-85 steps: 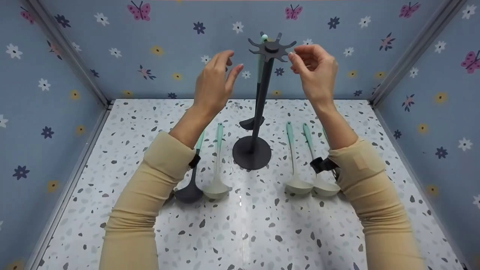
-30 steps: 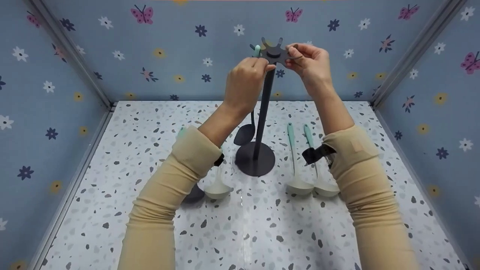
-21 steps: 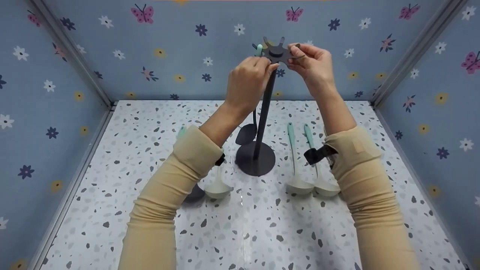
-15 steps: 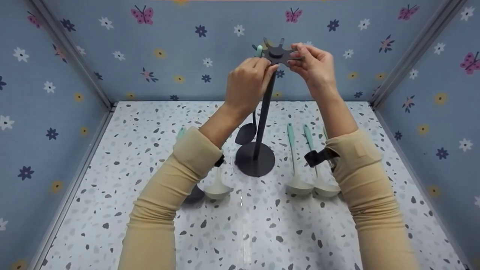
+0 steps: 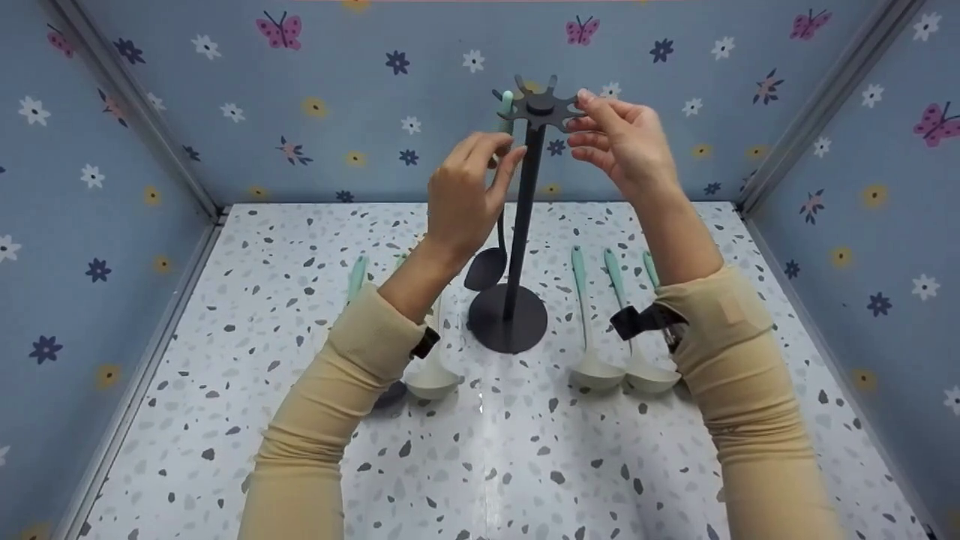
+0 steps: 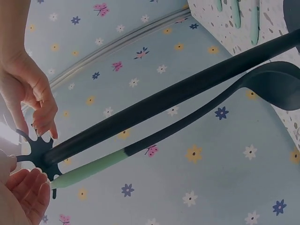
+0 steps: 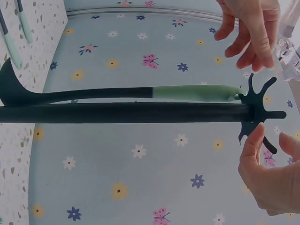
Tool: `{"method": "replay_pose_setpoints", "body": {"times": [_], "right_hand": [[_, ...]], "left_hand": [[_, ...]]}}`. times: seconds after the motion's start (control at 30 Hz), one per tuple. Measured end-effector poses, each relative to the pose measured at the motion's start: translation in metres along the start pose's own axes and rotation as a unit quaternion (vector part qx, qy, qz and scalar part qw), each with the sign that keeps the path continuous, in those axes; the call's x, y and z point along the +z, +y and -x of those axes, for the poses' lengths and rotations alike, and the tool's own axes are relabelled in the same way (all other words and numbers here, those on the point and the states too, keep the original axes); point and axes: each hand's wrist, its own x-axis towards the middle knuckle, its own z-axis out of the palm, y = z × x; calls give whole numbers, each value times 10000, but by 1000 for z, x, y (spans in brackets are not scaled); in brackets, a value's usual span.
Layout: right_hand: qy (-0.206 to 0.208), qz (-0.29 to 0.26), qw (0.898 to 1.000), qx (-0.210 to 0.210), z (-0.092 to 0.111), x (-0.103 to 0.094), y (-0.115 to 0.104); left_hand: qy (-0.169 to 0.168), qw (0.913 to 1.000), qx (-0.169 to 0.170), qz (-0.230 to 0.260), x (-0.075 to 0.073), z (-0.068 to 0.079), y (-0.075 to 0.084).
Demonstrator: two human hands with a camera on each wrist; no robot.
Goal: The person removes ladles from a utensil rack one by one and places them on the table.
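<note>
A dark utensil rack [image 5: 525, 202] stands upright on its round base, with a star-shaped ring of hooks [image 5: 540, 109] on top. From a left-hand hook hangs a dark ladle [image 5: 486, 268] with a mint handle [image 7: 197, 93]; its bowl is low beside the post. My left hand [image 5: 469, 187] is just below and left of the hooks, near that handle, fingers loosely bent and holding nothing. At the right side of the ring, my right hand [image 5: 630, 146] has its fingertips right at a hook, thumb and fingers spread apart.
Pale ladles with mint handles lie right of the base, one [image 5: 596, 371] beside another [image 5: 649, 375]. Left of it lie another pale ladle [image 5: 433, 379] and a dark one [image 5: 390, 396], partly behind my left sleeve. Flowered walls [image 5: 337, 97] enclose the speckled table [image 5: 480, 465].
The hook ring has turned, bringing the hanging ladle from behind the post to its left. My left hand has let go of the ring and drawn down-left; my right fingers have spread.
</note>
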Motion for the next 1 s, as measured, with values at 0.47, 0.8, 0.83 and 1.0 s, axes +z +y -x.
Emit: {"method": "replay_pose_setpoints", "body": {"times": [0.47,0.8,0.83,1.0], "right_hand": [[-44,-97,9999,10,-3,11,8],[-143,-615,9980,-101,-4,16,11],[-152,-635,9978,-101,-3,16,11],[-144,-711,9973,-117,-2,17,12]], "left_hand": [[434,9965,-599,397,18,43,-26],[50,9869,-1364,862,38,73,-45],[7,9852,-1442,924,39,75,-47],[-109,9749,-1781,1334,46,83,-56]]}}
